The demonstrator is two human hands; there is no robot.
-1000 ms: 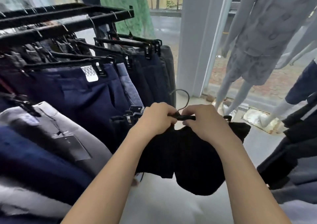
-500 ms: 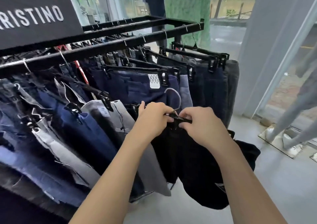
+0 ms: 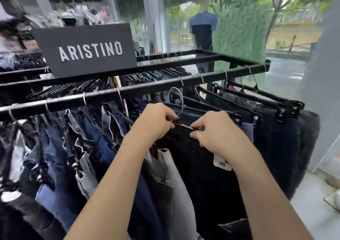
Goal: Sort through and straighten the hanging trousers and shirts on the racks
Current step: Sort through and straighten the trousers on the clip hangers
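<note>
Held the black trousers (image 3: 202,175) on a black clip hanger (image 3: 184,126) just under the front rail (image 3: 147,91) of the rack, toward its right half. Pinched the hanger's bar from both sides: left hand (image 3: 156,122) with fingers curled round the bar's left stretch, right hand (image 3: 219,131) with thumb and fingertips closed on the bar and the waistband edge. Saw the wire hook (image 3: 180,100) standing up between the hands, reaching to the rail; could not tell whether over it. Found a white tag (image 3: 221,163) beside the right wrist. Found pale grey trousers (image 3: 171,175) touching the left edge of the black pair, and navy trousers (image 3: 276,138) on clip hangers packed close on the right. Noted little slack along the rail on either side, but open floor (image 3: 312,217) past the rack's right end. Read ARISTINO on a black sign (image 3: 86,52) atop the rack. Beyond, made out a mannequin (image 3: 203,30) by the glass.
</note>
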